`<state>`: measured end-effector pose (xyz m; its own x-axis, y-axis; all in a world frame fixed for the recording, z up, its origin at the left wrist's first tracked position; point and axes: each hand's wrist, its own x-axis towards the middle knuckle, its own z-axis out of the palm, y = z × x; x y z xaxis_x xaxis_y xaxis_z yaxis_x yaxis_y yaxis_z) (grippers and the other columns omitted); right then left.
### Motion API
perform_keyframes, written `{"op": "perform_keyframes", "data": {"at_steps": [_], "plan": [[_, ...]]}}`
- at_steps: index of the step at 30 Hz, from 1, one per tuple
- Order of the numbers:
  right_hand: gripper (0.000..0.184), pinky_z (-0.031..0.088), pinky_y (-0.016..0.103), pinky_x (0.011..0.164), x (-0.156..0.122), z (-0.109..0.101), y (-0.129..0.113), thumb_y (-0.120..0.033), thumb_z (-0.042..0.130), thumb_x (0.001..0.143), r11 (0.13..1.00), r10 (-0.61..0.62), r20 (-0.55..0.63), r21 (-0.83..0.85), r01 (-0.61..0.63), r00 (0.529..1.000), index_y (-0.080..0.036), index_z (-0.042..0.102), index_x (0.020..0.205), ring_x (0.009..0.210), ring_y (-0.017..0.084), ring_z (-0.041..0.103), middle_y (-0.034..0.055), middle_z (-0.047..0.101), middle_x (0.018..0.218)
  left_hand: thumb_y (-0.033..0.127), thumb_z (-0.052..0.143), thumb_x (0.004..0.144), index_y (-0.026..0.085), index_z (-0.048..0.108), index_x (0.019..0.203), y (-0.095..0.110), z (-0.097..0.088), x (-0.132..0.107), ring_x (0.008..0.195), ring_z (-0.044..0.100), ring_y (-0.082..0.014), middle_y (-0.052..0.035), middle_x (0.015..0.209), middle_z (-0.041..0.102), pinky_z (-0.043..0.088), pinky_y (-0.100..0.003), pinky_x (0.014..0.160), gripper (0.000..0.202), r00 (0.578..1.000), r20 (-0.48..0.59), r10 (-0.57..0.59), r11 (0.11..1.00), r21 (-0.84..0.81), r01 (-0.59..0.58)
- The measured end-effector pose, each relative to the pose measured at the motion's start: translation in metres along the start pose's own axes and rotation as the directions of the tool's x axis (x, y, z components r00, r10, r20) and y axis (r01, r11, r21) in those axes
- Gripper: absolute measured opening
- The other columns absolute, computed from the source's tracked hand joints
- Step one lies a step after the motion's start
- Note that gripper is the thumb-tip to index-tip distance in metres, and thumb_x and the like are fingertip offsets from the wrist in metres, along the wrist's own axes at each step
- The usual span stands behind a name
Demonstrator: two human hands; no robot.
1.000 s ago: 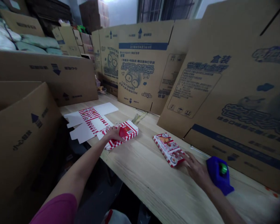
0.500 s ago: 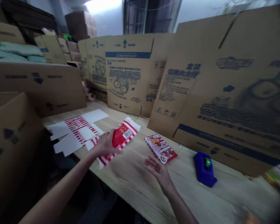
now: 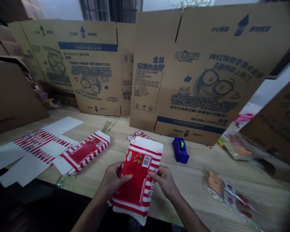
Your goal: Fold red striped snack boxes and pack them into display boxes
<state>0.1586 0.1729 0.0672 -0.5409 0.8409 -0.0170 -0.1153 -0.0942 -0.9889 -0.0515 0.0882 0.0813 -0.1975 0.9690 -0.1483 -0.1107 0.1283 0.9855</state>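
— Red and white striped box (image 3: 138, 175)?
— Flat, not yet popped open. Big red panel facing up, with small food pictures and a barcode on it. White flaps at top and bottom.
— Where?
— Held up over the near edge of the bench, tipped a little to the right. Pinched by fingers (image 3: 125, 177) on both long sides.

Flat striped carton (image 3: 139, 175) now lifted between both hands (image 3: 140, 180).

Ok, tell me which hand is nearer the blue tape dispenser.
The right hand. It holds the red striped carton by its right edge, below and left of the blue tape dispenser. The left hand grips the carton's far edge, farther away.
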Motion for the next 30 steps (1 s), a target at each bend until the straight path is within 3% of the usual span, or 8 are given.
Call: {"op": "perform_keyframes", "data": {"at_steps": [4,11,14,18,20,23,27,30], "plan": [[0.027,0.046,0.026,0.056,0.000,-0.015,-0.003,-0.043,0.078,0.067,0.996,-0.024,-0.051,-0.084,0.020,0.998,-0.017,0.069,0.067,0.056,0.014,0.055,0.0002,0.066,0.065,0.047,0.078,0.067,0.014,0.070,0.078,-0.006,0.012,-0.005,0.063,0.065,-0.0196,-0.0029,0.069,0.071,0.052,-0.030,0.062,0.035,0.999,-0.025,-0.023,0.989,-0.145,0.020],[0.031,0.047,0.027,0.058,-0.001,-0.035,0.005,-0.045,0.078,0.067,0.996,0.026,0.000,-0.086,-0.026,1.000,-0.016,0.069,0.070,0.059,0.016,0.059,0.0023,0.069,0.068,0.048,0.070,0.077,0.012,0.067,0.065,-0.036,0.012,-0.032,0.050,0.055,-0.0119,-0.0016,0.057,0.065,0.043,-0.021,0.051,0.038,1.000,0.001,-0.024,0.997,-0.074,0.024],[0.032,0.050,0.029,0.061,-0.014,-0.033,0.022,-0.045,0.079,0.068,0.993,0.110,0.056,-0.050,-0.107,0.992,-0.015,0.071,0.077,0.062,0.017,0.063,0.0034,0.072,0.073,0.043,0.069,0.080,0.013,0.072,0.090,-0.041,0.013,-0.037,0.070,0.066,-0.0189,-0.0071,0.081,0.074,0.053,-0.027,0.066,0.032,0.998,0.058,-0.002,0.992,-0.125,0.009],[0.034,0.054,0.036,0.075,-0.042,-0.023,0.045,-0.044,0.077,0.072,0.973,0.204,0.231,0.055,-0.222,0.951,-0.017,0.070,0.092,0.076,0.022,0.069,0.0054,0.074,0.085,0.036,0.068,0.082,0.021,0.056,0.131,-0.039,0.017,-0.033,0.105,0.065,-0.0256,-0.0101,0.123,0.067,0.051,-0.037,0.092,0.053,0.992,0.008,0.129,0.966,-0.228,-0.123],[0.040,0.054,0.040,0.084,-0.052,-0.021,0.052,-0.041,0.079,0.072,0.981,0.136,0.209,0.111,-0.161,0.969,-0.022,0.065,0.104,0.089,0.024,0.069,0.0067,0.072,0.102,0.035,0.068,0.082,0.022,0.053,0.135,-0.044,0.018,-0.030,0.105,0.066,-0.0266,-0.0106,0.125,0.066,0.053,-0.038,0.091,0.057,0.994,-0.012,0.104,0.966,-0.238,-0.104],[0.052,0.055,0.038,0.084,-0.056,-0.026,0.054,-0.034,0.081,0.070,0.999,0.004,-0.030,0.045,-0.003,1.000,-0.029,0.057,0.116,0.094,0.021,0.068,0.0071,0.064,0.123,0.036,0.071,0.079,0.023,0.050,0.138,-0.055,0.017,-0.028,0.103,0.067,-0.0267,-0.0107,0.130,0.063,0.055,-0.039,0.089,0.065,0.998,-0.018,0.056,0.975,-0.215,-0.059],[0.045,0.055,0.034,0.075,-0.047,-0.036,0.050,-0.037,0.073,0.077,0.977,-0.086,-0.128,-0.205,0.059,0.988,-0.024,0.063,0.119,0.080,0.019,0.067,0.0073,0.069,0.104,0.036,0.073,0.077,0.021,0.050,0.138,-0.066,0.012,-0.025,0.091,0.070,-0.0255,-0.0107,0.118,0.070,0.057,-0.040,0.081,0.067,0.996,0.070,-0.048,0.975,-0.212,0.062],[0.023,0.053,0.034,0.080,-0.040,-0.034,0.051,-0.037,0.068,0.082,0.931,-0.198,-0.094,-0.331,0.157,0.976,-0.022,0.074,0.099,0.088,0.021,0.065,0.0077,0.070,0.097,0.036,0.074,0.076,0.018,0.067,0.116,-0.070,0.009,-0.021,0.090,0.069,-0.0243,-0.0092,0.110,0.072,0.055,-0.036,0.080,0.045,0.999,0.035,-0.039,0.983,-0.177,0.045]]}}
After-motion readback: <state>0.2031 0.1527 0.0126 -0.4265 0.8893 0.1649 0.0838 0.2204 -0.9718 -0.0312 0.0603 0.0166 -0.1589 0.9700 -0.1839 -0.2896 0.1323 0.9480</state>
